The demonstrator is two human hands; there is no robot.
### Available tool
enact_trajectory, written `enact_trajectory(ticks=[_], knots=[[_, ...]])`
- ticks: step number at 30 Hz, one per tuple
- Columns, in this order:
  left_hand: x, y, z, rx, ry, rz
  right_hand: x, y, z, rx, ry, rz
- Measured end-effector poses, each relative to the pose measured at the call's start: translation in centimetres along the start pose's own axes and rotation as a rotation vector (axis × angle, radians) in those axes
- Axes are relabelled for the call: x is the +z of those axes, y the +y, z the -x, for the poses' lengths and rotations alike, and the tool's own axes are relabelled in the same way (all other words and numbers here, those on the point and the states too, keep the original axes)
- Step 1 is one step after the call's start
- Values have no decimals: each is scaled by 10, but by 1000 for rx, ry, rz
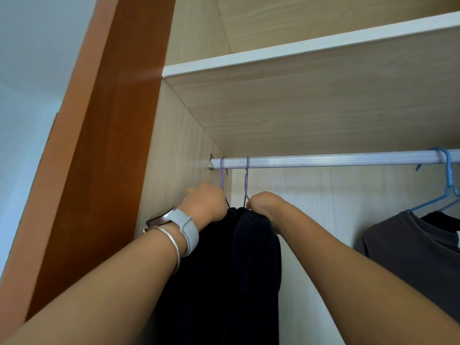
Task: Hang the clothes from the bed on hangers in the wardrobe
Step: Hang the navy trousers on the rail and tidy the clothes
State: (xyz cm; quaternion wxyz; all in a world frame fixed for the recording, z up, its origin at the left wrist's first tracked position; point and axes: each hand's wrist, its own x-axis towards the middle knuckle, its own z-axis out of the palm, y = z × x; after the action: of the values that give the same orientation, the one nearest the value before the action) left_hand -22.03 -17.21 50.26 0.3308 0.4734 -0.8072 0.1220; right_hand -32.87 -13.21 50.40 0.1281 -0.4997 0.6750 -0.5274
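Two purple hangers hook over the white wardrobe rail (pixel 323 159) at its left end. The left purple hanger (pixel 222 175) carries a black garment (pixel 214 282). The right purple hanger (pixel 246 180) carries a dark navy ribbed garment (pixel 256 270). My left hand (pixel 204 202) is at the base of the left hanger's hook, its fingers curled and hidden from view. My right hand (pixel 263 207) grips the collar of the navy garment just under the right hanger's hook.
A blue hanger (pixel 449 180) with a brown-grey shirt (pixel 410 250) hangs at the right end of the rail. A shelf (pixel 298 51) runs above the rail. The wardrobe's side wall (pixel 179 158) stands close to my left hand; an orange door (pixel 99 145) is further left.
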Motion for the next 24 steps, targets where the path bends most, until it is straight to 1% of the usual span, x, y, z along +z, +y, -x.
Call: enact_trajectory(ticks=[3, 5, 7, 9, 12, 14, 15, 21, 22, 23, 24], knots=[[2, 14, 7, 114, 106, 73, 0, 8, 6, 4, 19, -113], [-1, 30, 17, 160, 39, 137, -4, 16, 14, -18, -2, -217], [-2, 45, 23, 156, -66, 189, -19, 28, 23, -53, 14, -182], [0, 53, 24, 115, -123, 225, -44, 44, 34, -114, 125, -68], [4, 69, 29, 102, -44, 158, -97, 78, 49, -176, 350, 248], [5, 89, 38, 152, 8, 126, -137, 98, 67, -164, 447, 434], [6, 101, 42, 189, 0, 151, -156, 106, 77, -154, 495, 515], [25, 200, 76, 395, -186, 568, -252, 134, 146, -107, 857, 992], [30, 217, 82, 419, -206, 633, -268, 137, 156, -61, 901, 1046], [33, 234, 88, 441, -228, 702, -285, 142, 166, 12, 912, 1083], [37, 250, 94, 460, -245, 769, -301, 147, 175, 114, 881, 1096]])
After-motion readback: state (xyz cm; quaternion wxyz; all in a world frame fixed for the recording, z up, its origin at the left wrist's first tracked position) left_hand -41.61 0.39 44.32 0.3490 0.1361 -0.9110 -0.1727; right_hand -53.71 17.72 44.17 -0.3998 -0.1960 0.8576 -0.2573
